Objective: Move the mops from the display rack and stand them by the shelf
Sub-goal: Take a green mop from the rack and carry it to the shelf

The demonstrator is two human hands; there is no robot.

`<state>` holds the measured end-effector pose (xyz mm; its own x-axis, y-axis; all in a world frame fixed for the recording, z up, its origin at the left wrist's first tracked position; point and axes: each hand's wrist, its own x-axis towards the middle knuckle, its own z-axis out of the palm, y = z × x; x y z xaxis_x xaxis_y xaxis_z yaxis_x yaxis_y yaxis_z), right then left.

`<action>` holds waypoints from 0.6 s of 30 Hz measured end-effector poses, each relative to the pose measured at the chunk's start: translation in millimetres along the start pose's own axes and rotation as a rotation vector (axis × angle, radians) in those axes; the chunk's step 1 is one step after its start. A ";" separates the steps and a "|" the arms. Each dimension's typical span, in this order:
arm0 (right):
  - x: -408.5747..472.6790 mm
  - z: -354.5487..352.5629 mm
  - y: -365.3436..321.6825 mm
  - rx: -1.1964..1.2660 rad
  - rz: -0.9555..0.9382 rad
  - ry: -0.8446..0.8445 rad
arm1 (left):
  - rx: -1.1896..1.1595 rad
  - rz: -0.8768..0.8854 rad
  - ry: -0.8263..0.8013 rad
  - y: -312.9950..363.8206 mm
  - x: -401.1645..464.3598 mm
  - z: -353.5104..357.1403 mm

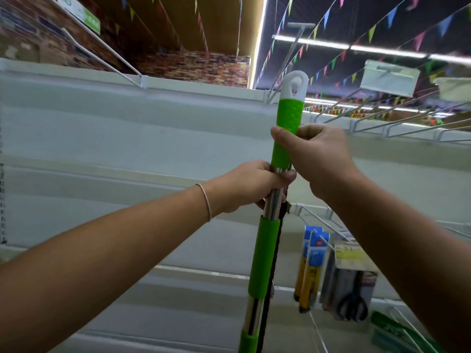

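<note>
A mop handle (262,253) runs upright through the middle of the view, a steel pole with green grip sleeves and a white hanging loop at its top, which sits at a wire hook of the display rack (285,59). My left hand (252,187) grips the steel pole just below the upper green grip. My right hand (318,159) holds that upper green grip, thumb across its front. A thin dark rod runs down beside the pole. The mop head is out of view below.
White panel shelving (127,138) fills the background. Wire display hooks (397,128) stick out at the right. Packaged goods (311,266) and scissors (353,301) hang lower right. A green item (397,335) lies at the bottom right.
</note>
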<state>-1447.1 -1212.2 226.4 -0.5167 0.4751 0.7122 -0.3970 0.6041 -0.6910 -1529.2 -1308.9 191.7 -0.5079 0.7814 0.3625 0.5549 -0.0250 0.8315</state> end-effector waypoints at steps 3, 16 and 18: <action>4.4 -2.7 -9.3 0.002 -0.023 0.023 | 0.014 0.033 0.005 10.2 2.1 -3.9; 33.1 4.9 -29.1 -0.051 -0.034 0.042 | 0.013 0.072 0.118 31.0 15.6 -12.2; 35.4 5.0 -23.4 -0.051 -0.010 0.047 | 0.023 0.052 0.117 30.6 18.3 -10.6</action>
<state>-1459.9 -1212.7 267.1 -0.4764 0.4979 0.7247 -0.3621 0.6400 -0.6777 -1528.5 -1301.9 228.3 -0.5512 0.7011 0.4524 0.5963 -0.0483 0.8013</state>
